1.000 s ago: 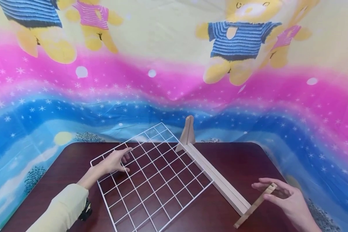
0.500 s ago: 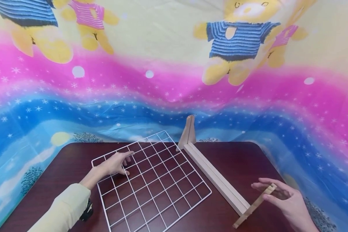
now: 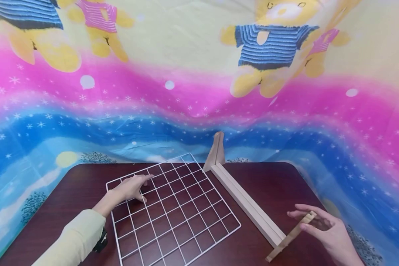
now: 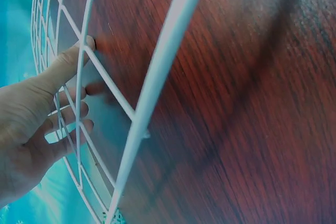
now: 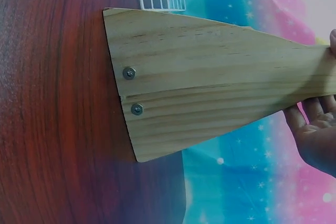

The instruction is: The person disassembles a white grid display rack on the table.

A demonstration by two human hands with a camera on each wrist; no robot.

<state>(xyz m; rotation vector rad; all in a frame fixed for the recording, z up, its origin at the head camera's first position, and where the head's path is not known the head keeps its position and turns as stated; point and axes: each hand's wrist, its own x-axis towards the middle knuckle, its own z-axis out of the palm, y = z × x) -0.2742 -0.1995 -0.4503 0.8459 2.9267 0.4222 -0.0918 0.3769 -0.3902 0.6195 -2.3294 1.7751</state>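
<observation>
My left hand (image 3: 129,188) holds a white wire grid panel (image 3: 214,186) near its left edge. In the left wrist view the thumb and fingers pass through the mesh, and the thick edge rod (image 4: 163,56) stands off the tabletop. A wooden stand lies to the right, its long grooved beam (image 3: 249,205) joining an upright far end piece (image 3: 216,149) to a near end piece (image 3: 290,236). Thumb and fingers of my right hand (image 3: 334,232) grip the narrow top of that near piece. Its broad foot (image 5: 184,77) shows two bolt heads with washers in the right wrist view.
Both the grid and the stand are over a dark red-brown wooden table (image 3: 272,181) with rounded far corners. A curtain (image 3: 193,92) printed with bears and snowflakes hangs behind and around it. The grid's far right side comes close to the far end piece.
The grid's far and right side has tilted down toward the table, its right corner dropping away from the beam. My right hand keeps its hold on the near end piece, and the stand stays put.
</observation>
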